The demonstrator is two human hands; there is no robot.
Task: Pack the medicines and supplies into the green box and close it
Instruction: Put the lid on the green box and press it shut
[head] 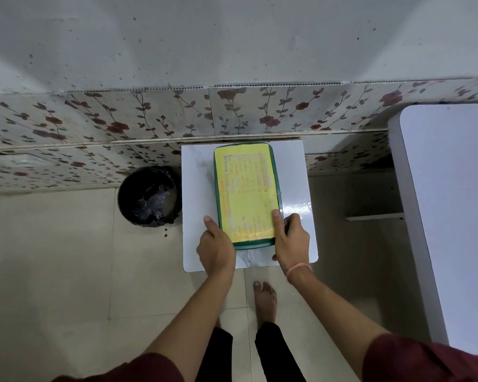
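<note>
The green box (276, 177) lies on a small white table (196, 188), its lid down and covered by a yellow printed label (246, 194). My left hand (215, 248) presses against the box's near-left corner, index finger along its side. On the near-right corner, my right hand (290, 238) grips the box, with the thumb resting on the yellow lid. No medicines or supplies are visible outside the box.
A black bin (149, 195) lined with a plastic bag stands on the floor left of the table. A larger white table (450, 205) fills the right side. A floral-tiled wall (122, 128) runs behind. My bare foot (265, 301) is on the tiled floor below.
</note>
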